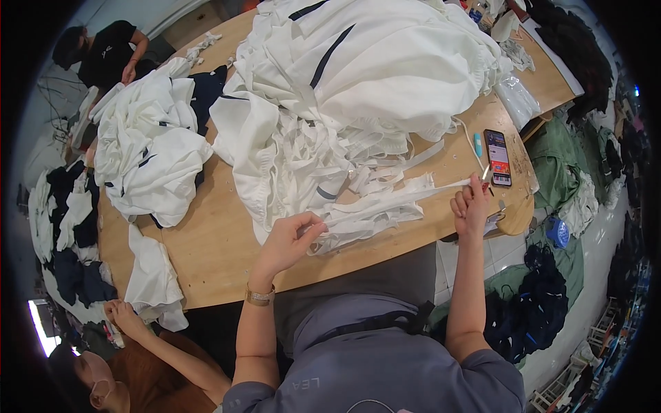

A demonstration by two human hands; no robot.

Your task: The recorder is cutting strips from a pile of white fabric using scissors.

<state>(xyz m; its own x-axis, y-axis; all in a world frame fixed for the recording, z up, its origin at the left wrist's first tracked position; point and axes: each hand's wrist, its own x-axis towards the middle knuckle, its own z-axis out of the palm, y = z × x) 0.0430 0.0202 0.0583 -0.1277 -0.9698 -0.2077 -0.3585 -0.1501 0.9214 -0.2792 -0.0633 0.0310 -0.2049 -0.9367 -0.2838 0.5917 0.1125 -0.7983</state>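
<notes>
So up here at my end, my slate-grey short-sleeved shirt [385,354] has pale lettering on the chest, upside down from this angle. There's a gold-coloured metal-look watch [259,297] on my left wrist.

My left hand [289,242] has thumb and fingers pinched nearly together on one end of a long, narrow white fabric strip [441,188]. My right hand [470,210] is curled closed, fingertips on the other end. Small silver-bladed snips [486,172] poke up at those fingers; can't tell exactly how they're gripped.

The strip hangs pretty straight between my hands, over the front of a pale wooden table [220,275]. It's thin and plain, slightly creased, and under it is a tangle of loose white fabric strips [389,224].

Just past my right hand lies a dark-framed smartphone [498,158], screen lit with colourful tiles and writing too small to make out, next to a slim teal plastic-looking object [477,144].

Further back is a huge heap of white garments with navy stripes [413,69], with another rumpled white-and-navy pile [148,151] off to the left. Beyond that, a person in a black T-shirt [113,51] with a tiny pale print, too small to read.
</notes>
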